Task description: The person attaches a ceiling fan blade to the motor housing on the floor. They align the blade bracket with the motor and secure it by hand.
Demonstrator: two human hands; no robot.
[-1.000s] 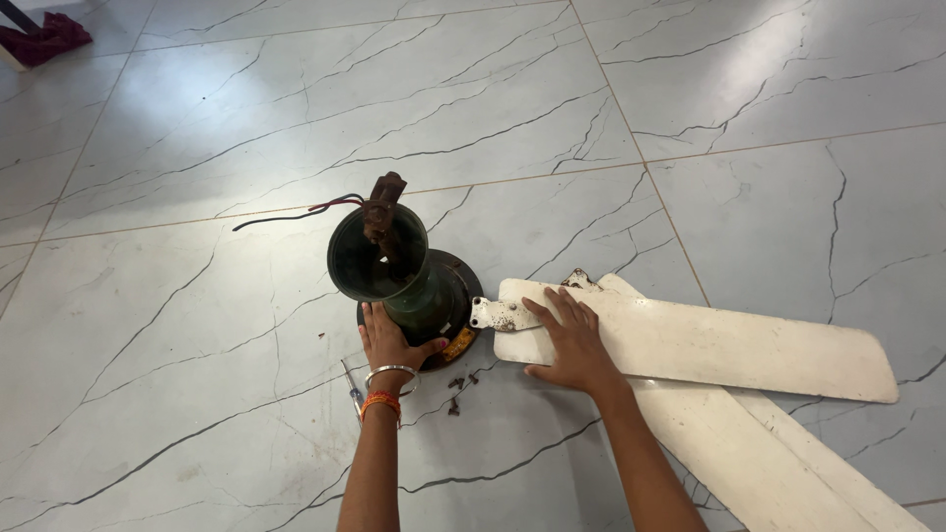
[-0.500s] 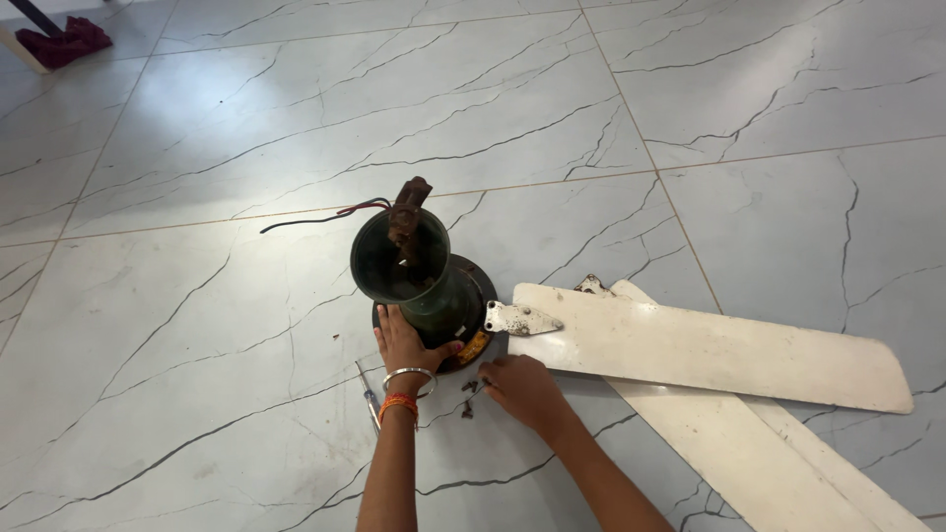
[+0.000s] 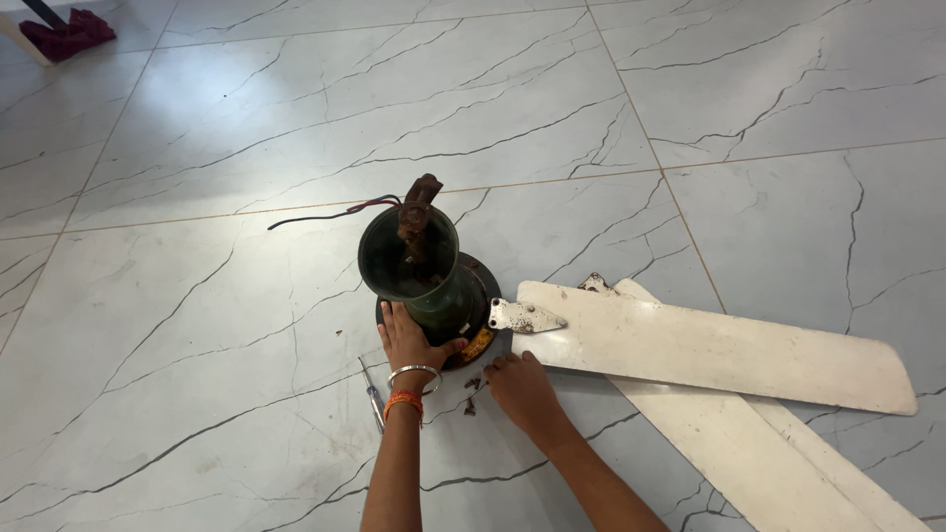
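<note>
A dark green ceiling fan motor (image 3: 426, 278) with a rusty rod and loose wires stands on the marble floor. My left hand (image 3: 412, 342), with a bangle and an orange thread on the wrist, rests against the motor's lower housing. My right hand (image 3: 519, 384) is down on the floor beside the motor, fingers curled over small dark screws (image 3: 471, 394); I cannot tell if it holds one. A white fan blade (image 3: 709, 345) with a metal bracket (image 3: 522, 316) lies just right of the motor.
Two more white blades (image 3: 778, 453) lie stacked under the first one, running toward the bottom right. A small screwdriver (image 3: 374, 399) lies on the floor left of my left wrist. A maroon cloth (image 3: 69, 30) sits at the far top left.
My right hand has left the top of the white blade and moved down and left to the floor by the screws. My left hand stays on the motor.
</note>
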